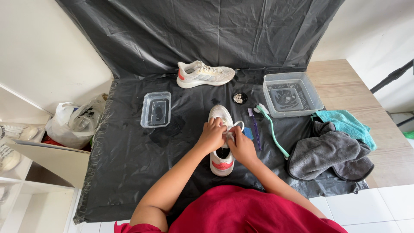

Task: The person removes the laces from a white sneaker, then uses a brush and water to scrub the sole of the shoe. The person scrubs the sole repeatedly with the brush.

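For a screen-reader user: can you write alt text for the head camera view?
Both hands, left hand and right hand, work the laces of a white sneaker on black plastic sheeting. Its mate lies beyond, near two water tubs, brushes and towels.

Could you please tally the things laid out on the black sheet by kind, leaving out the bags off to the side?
Shoes: 2, one under the hands, one at the back
Clear tubs: 2, small, large
Brushes: 2, purple, teal
Cloths: 2, grey, teal
Round tin: 1
Total: 9
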